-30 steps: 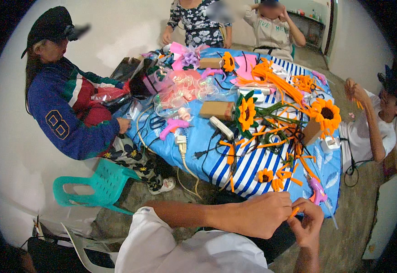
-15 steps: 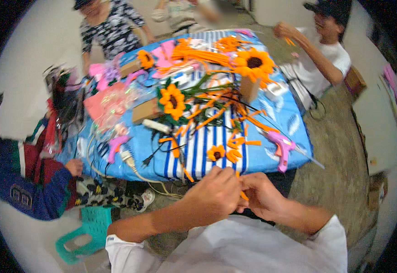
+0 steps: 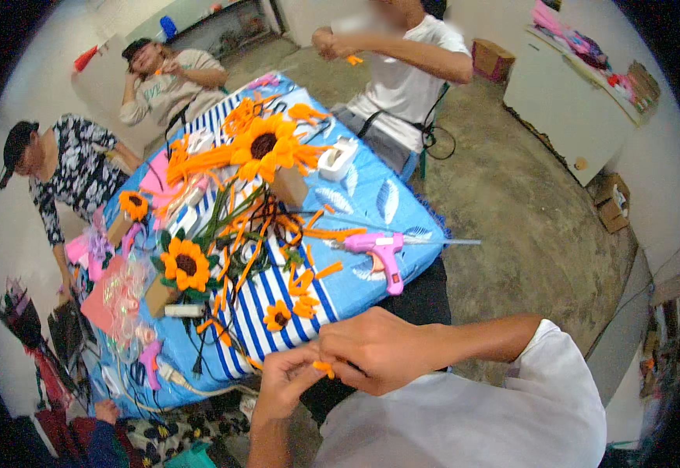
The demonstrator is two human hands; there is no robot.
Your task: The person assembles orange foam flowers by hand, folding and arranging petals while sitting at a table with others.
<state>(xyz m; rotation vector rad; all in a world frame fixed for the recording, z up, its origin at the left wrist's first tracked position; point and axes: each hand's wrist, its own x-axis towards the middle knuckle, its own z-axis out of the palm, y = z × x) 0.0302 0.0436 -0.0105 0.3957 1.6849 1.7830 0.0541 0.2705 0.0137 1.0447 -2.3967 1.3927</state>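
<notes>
Close to my body, just off the table's near edge, my left hand (image 3: pixel 287 382) and my right hand (image 3: pixel 383 351) meet with fingers closed. Between their fingertips pokes a short bent piece of orange pipe cleaner (image 3: pixel 324 367); the rest of it is hidden by the fingers. Just beyond my hands, on the striped cloth, lie a small orange flower with a brown centre (image 3: pixel 277 316) and a looped orange petal piece (image 3: pixel 304 306). A pink glue gun (image 3: pixel 379 253) lies on the table beyond my right hand.
The blue tablecloth (image 3: pixel 402 226) carries a large sunflower (image 3: pixel 263 146), a medium sunflower (image 3: pixel 185 264), a white tape dispenser (image 3: pixel 338 159) and loose orange stems. Another pink glue gun (image 3: pixel 150 363) lies left near cords. Several people sit or stand around the table.
The view has swung to the right, so the table sits further left and is tilted. My hands stay together on the orange pipe cleaner, with the right hand's back now more in view.
</notes>
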